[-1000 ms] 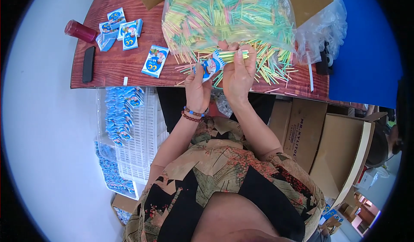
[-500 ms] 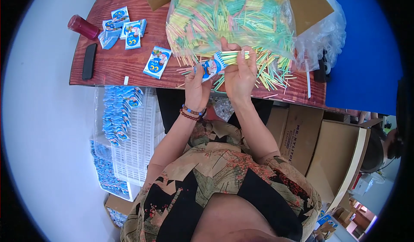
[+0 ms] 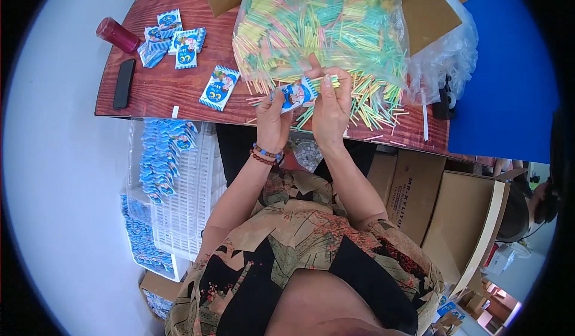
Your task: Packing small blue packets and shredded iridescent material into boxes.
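My left hand (image 3: 273, 120) grips a small blue-and-white packet (image 3: 297, 95) by its lower left end, above the table's near edge. At the packet's other end, my right hand (image 3: 331, 114) pinches a bundle of thin yellow-green sticks (image 3: 335, 81), like short straws. Most of the bundle's length is inside the packet, with a short stub showing by my right thumb. Right behind my hands lies a large clear bag (image 3: 323, 24) full of pastel sticks. Loose sticks (image 3: 377, 105) spill from it beside my right hand. Another packet (image 3: 220, 88) lies flat to the left.
More packets (image 3: 187, 43), a dark red cup (image 3: 118, 35) and a black oblong object (image 3: 124, 84) are at the table's left. Below that side, a white plastic basket (image 3: 188, 210) holds rows of packets. Cardboard boxes (image 3: 461, 228) stand to the right, below a blue sheet (image 3: 509, 72).
My right hand has moved left toward the packet. The sticks have slid deeper into it, so less of them sticks out. My left hand keeps its hold almost in place.
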The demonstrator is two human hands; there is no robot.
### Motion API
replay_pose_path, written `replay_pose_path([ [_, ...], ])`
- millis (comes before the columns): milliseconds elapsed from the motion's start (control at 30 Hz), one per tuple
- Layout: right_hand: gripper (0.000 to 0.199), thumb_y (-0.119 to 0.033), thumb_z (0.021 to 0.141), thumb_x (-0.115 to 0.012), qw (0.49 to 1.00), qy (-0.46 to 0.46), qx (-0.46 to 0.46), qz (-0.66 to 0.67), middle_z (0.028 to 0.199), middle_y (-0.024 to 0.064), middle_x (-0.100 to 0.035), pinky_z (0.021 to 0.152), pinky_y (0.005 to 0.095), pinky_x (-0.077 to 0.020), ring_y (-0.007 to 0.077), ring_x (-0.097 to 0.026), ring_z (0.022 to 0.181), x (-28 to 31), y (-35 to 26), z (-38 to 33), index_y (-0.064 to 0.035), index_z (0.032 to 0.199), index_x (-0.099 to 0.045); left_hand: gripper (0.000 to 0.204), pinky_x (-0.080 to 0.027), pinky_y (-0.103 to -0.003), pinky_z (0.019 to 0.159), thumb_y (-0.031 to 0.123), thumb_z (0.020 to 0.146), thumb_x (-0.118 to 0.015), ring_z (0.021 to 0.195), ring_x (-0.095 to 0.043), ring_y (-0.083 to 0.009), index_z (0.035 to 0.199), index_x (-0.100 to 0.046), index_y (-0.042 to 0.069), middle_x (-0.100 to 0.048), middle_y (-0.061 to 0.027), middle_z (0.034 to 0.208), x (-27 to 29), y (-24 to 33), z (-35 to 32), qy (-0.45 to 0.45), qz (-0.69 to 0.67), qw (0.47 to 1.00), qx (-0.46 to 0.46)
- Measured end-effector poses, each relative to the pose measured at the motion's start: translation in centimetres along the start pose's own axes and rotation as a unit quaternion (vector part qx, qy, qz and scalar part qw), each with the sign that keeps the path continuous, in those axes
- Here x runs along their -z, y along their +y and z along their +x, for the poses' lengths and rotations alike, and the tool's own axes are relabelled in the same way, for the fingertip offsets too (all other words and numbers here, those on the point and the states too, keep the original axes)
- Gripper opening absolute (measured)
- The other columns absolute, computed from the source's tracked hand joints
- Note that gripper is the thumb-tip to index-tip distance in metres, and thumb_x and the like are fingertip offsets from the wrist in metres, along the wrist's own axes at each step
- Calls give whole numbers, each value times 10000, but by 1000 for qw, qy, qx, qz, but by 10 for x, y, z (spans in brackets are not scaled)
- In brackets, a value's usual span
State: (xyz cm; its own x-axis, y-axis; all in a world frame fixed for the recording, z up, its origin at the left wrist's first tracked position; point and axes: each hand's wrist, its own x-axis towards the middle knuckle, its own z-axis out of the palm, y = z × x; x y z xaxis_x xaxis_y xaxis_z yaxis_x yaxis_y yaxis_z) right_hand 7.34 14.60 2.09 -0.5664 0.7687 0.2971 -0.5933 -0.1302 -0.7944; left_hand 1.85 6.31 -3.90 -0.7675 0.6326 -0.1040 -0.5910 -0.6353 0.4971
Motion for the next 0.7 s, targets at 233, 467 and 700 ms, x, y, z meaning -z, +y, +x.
replay_pose_path([
  [233, 408, -192, 1006, -399, 970, -176, -18, -165, 1318, 199, -494, 1088, 389, -271, 277, -337, 1347, 0, -24, 22, -37, 1377, -328, 210, -518, -387, 875, 166, 973, -504, 979, -624, -184, 1054, -625, 15, -648, -87, 1068, -20, 7, 11, -4, -27, 1000, 4],
  [467, 510, -162, 1006, -361, 985, -163, -29, 37, 1392, 276, -395, 1139, 444, -184, 328, -325, 1358, -2, -33, 37, -56, 1468, -174, 214, -522, -420, 870, 171, 973, -502, 990, -624, -212, 1071, -609, 13, -637, -111, 1125, -16, 2, 13, -21, -70, 997, 17],
  [700, 546, -214, 1001, -389, 986, -159, -27, -39, 1358, 240, -457, 1137, 444, -205, 322, -389, 1320, -10, -51, 50, -66, 1474, -160, 257, -529, -434, 859, 190, 963, -520, 979, -630, -218, 1157, -569, 29, -629, -98, 1130, -9, 0, 22, -68, -57, 996, 17],
])
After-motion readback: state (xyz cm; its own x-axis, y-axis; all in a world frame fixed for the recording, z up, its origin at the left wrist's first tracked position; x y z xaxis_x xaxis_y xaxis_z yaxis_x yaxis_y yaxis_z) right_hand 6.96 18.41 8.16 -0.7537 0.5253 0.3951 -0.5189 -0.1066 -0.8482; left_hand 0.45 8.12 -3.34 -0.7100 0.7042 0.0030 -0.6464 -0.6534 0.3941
